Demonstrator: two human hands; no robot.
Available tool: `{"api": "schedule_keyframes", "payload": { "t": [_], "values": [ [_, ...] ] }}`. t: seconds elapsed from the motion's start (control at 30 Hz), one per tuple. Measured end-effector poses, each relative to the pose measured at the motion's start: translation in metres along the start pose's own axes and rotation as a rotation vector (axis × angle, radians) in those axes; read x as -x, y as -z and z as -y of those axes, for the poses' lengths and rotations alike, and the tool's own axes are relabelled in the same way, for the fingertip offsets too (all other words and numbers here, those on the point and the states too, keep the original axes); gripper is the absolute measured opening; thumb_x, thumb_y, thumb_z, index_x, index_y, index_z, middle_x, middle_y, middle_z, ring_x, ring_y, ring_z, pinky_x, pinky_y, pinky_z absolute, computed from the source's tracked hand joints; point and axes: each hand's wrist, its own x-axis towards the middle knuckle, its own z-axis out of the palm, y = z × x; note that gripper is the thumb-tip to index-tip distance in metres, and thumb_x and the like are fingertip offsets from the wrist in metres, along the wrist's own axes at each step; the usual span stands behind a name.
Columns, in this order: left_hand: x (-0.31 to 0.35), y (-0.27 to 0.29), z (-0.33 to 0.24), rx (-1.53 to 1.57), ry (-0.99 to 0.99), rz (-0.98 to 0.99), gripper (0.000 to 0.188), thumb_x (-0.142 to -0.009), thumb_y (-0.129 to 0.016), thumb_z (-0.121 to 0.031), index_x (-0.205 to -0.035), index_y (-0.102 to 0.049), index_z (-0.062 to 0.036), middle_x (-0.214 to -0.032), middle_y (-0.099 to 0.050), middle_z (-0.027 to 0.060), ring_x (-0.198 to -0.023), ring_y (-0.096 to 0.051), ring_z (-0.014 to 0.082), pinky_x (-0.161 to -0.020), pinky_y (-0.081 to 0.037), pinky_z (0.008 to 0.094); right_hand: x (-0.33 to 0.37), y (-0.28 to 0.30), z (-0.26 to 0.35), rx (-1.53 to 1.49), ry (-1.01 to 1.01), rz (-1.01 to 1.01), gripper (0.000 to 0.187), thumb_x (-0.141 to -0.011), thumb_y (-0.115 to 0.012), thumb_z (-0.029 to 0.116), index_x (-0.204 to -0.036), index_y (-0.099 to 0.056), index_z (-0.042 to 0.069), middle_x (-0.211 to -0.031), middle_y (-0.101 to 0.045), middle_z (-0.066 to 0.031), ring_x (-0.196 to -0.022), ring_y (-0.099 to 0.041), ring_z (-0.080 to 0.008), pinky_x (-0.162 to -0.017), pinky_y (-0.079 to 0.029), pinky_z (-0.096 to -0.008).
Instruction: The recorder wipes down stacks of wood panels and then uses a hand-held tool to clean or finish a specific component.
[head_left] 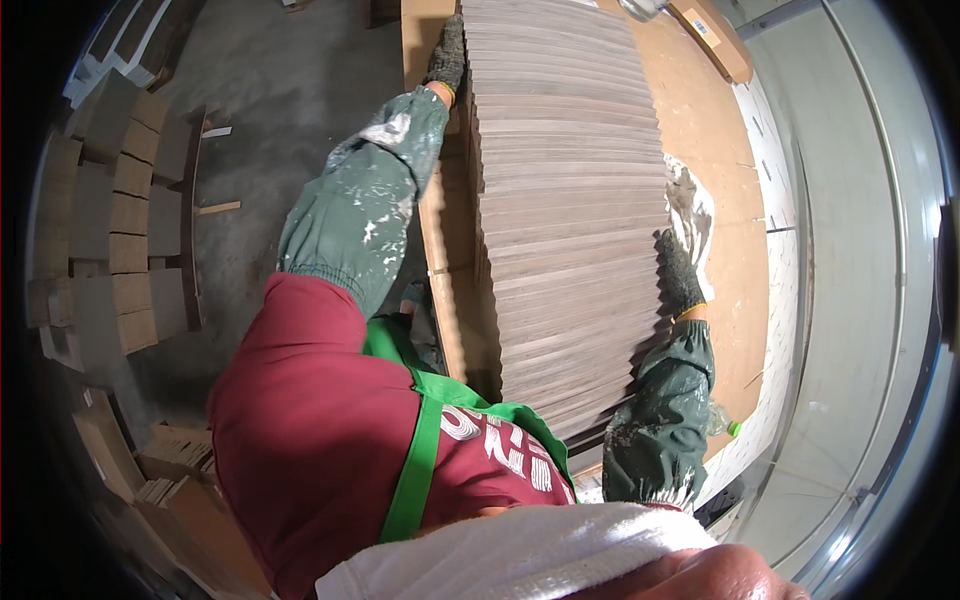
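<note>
A long row of thin grey-brown strips (570,200) with a wood-like look lies closely packed on the table, their ends forming jagged side edges. My left hand (448,58), in a dark knit glove, reaches to the far left side of the row. Its fingers are stretched out along the strip ends. On the right side, nearer to me, my right hand (681,275) in a matching glove rests against the opposite ends with fingers extended. Just beyond that hand lies a crumpled, stained white cloth (690,205). Green sleeve covers spotted with white cover both forearms.
The strips lie on a tan board-topped table (735,200). At its far right sits a long cardboard box (712,38). A clear bottle with a green cap (733,429) is beside my right forearm. Stacked cardboard-coloured pieces (130,210) stand on the floor to the left.
</note>
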Motion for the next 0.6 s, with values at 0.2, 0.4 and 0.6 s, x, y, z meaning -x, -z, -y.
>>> {"api": "schedule_keyframes", "payload": {
  "t": [0.2, 0.4, 0.6],
  "values": [
    [0.018, 0.011, -0.008, -0.001, -0.295, -0.029, 0.053, -0.097, -0.035, -0.041, -0.133, -0.040, -0.0035, -0.127, -0.049, 0.0075, -0.113, -0.045, 0.0154, -0.098, -0.033, 0.0270, 0.007, 0.006, 0.013, 0.041, 0.120, 0.161, 0.038, -0.098, -0.033, 0.033, -0.115, -0.058, 0.008, -0.098, -0.060, -0.0034, -0.083, -0.054, -0.0122, -0.073, -0.045, -0.0259],
    [0.029, 0.018, -0.024, 0.074, 0.014, -0.030, 0.069, -0.089, -0.036, -0.060, -0.131, -0.045, -0.0061, -0.123, -0.055, 0.0073, -0.109, -0.050, 0.0192, -0.096, -0.035, 0.0300, -0.031, 0.024, 0.119, -0.341, 0.217, 0.186, 0.041, -0.094, -0.039, 0.045, -0.095, -0.058, 0.008, -0.079, -0.055, 0.0009, -0.065, -0.050, -0.0097, -0.058, -0.044, -0.0264],
    [0.038, 0.038, -0.010, 0.332, -0.098, -0.092, 0.049, -0.095, -0.039, -0.043, -0.127, -0.047, -0.0068, -0.114, -0.056, 0.0016, -0.102, -0.051, 0.0112, -0.091, -0.040, 0.0241, -0.061, 0.005, 0.177, -0.198, -0.103, 0.020, 0.044, -0.091, -0.043, 0.050, -0.090, -0.061, 0.010, -0.072, -0.053, 0.0030, -0.059, -0.049, -0.0080, -0.053, -0.042, -0.0247]
  ]
}}
